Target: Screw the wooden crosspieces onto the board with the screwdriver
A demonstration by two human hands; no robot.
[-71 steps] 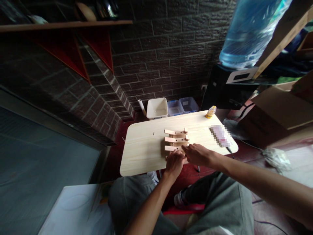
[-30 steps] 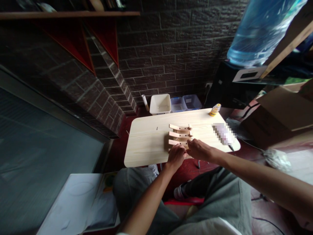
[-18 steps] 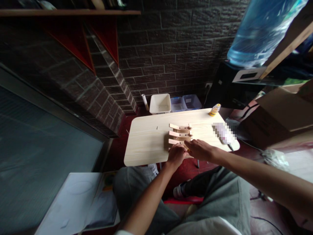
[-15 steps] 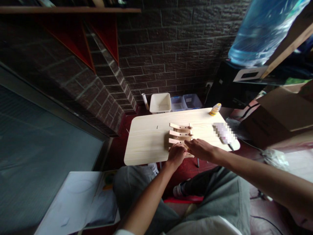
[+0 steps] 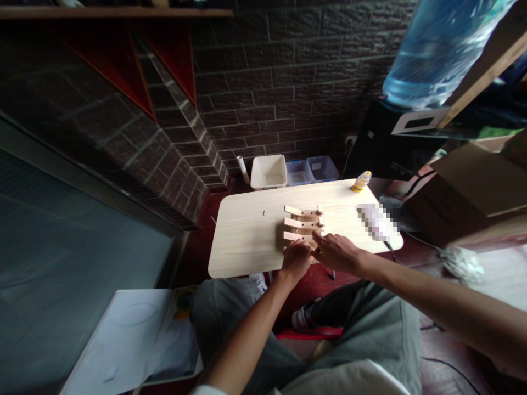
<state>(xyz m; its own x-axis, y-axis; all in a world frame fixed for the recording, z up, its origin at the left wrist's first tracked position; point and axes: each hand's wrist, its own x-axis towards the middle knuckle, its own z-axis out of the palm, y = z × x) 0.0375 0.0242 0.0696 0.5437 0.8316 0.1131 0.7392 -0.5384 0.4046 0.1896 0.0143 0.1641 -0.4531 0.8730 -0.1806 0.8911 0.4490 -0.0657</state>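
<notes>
L hand (image 5: 298,257) & R hand (image 5: 335,252) are resting half-curled at nr end of wooden frame (image 5: 302,224) on table (image 5: 242,236); can't tell what's held. Cream bin (image 5: 269,169) & bluish bins (image 5: 298,173) are sitting behind, contents unclear; btl (image 5: 362,181) is standing far R.

Hands (image 5: 297,258) (image 5: 336,253): two. Strips (image 5: 293,223): three clear, fourth mostly hidden. Bins (image 5: 269,172): three. Bottle (image 5: 361,181): one. Jug (image 5: 432,60): one. Shoes (image 5: 302,320): two.

A cluttered room, likely in a home: brick wall (image 5: 296,82), shelf (image 5: 115,12), water jug (image 5: 432,63), bins (image 5: 268,173), cardboard box (image 5: 477,178).
</notes>
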